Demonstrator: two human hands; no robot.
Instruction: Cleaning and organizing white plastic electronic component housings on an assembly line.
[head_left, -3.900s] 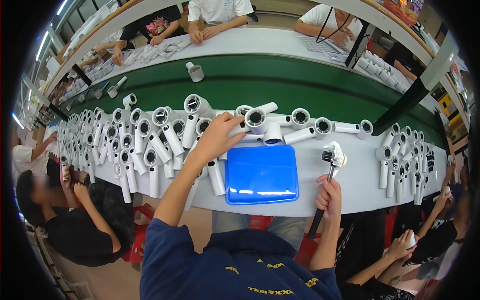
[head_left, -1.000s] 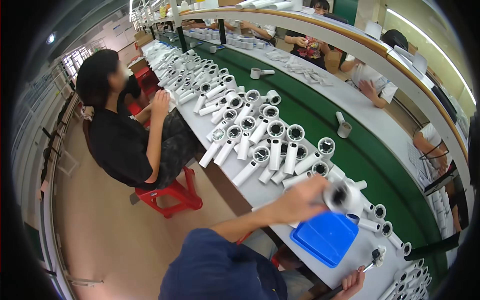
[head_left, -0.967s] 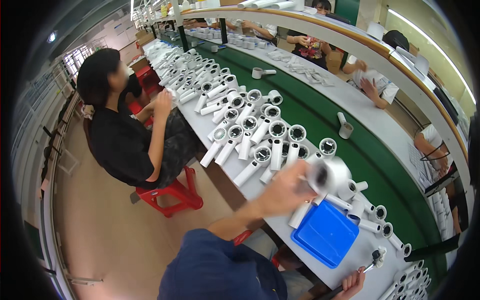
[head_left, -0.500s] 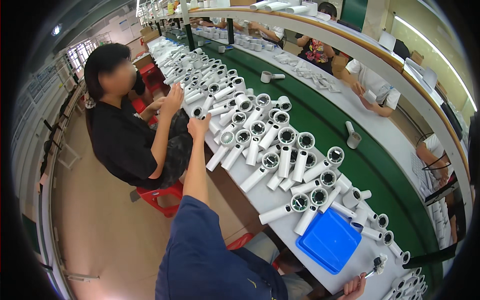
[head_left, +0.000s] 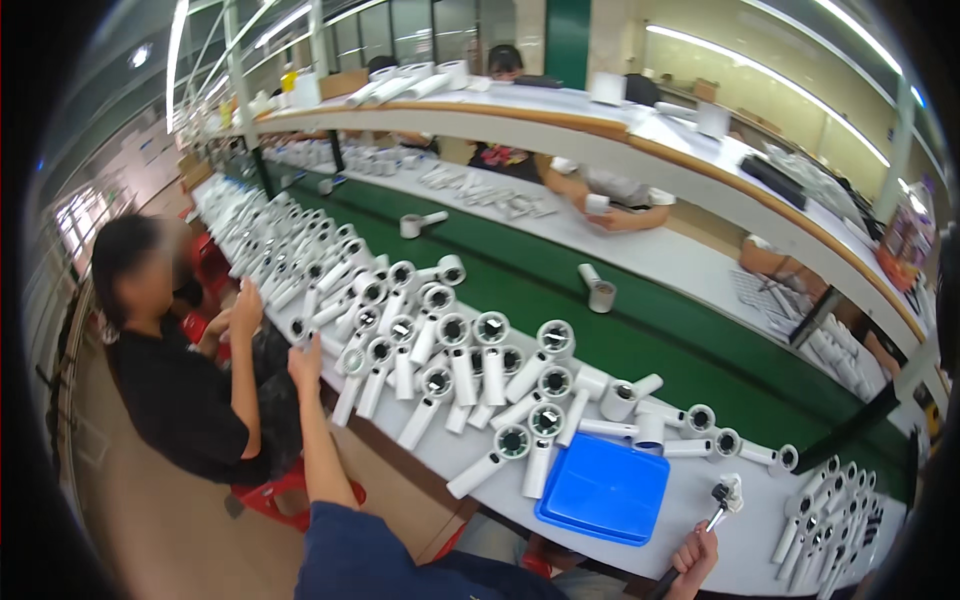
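My left hand (head_left: 304, 366) reaches out at the left end of the near bench. Its fingers close at the round head of a white handheld fan (head_left: 297, 328); the grip is small and slightly blurred. A fan with a pale striped grille (head_left: 353, 362) lies just right of it. At the lower right, my right hand (head_left: 694, 553) is wrapped round a thin rod (head_left: 714, 516), black at the handle and silver along the shaft. The rod ends in a black head with something white and crumpled on it. A blue plastic tray (head_left: 603, 490) lies left of that hand.
Many white fans (head_left: 490, 360) cover the bench along a green conveyor belt (head_left: 520, 270). More stand clustered at the right (head_left: 830, 520). A co-worker (head_left: 180, 390) sits at the left, hands raised near mine. A shelf (head_left: 560, 115) spans above; other people work across the belt.
The view has turned up and to the right, so the bench and co-worker appear farther left and lower. My left hand stays by the same fan, and my right hand keeps the rod.
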